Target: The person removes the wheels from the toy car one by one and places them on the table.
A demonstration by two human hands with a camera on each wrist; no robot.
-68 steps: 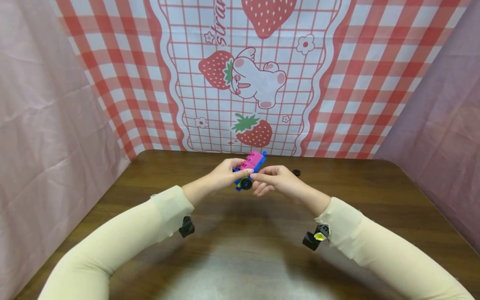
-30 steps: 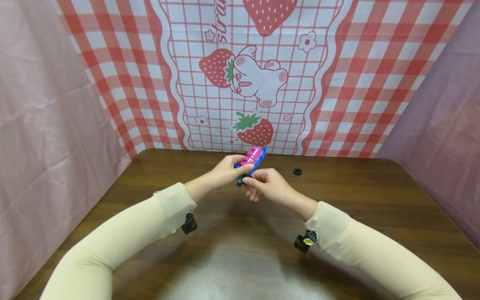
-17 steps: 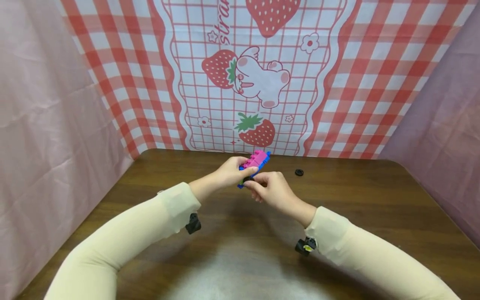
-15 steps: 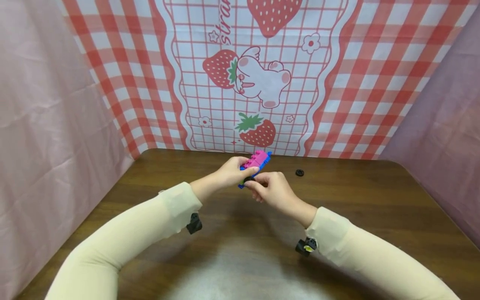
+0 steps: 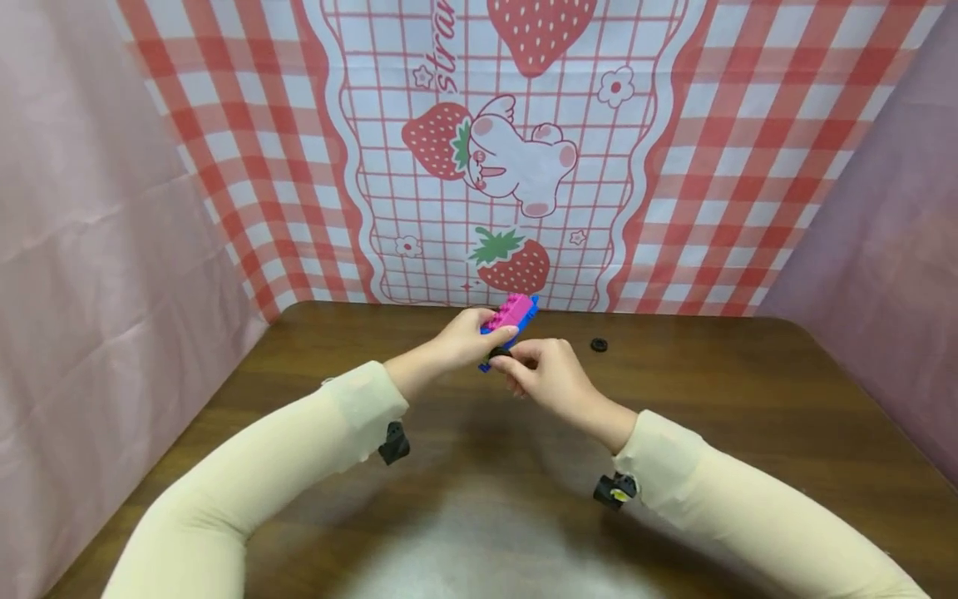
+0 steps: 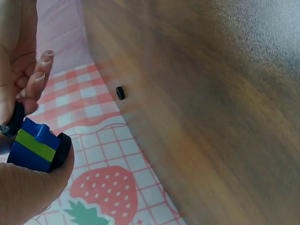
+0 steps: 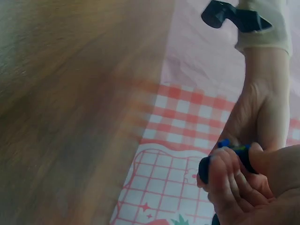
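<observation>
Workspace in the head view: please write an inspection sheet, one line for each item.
Surface: brown wooden table, glare patch at the near edge.
Job's things: pink and blue brick car, held above the table; black wheel at its underside.
Clutter: loose black wheel on the table, right of the hands.
Grippers: left hand grips the car; right hand pinches the wheel.
Cables: nothing seen.
Surroundings: strawberry check cloth behind; pink cloth at the sides.
</observation>
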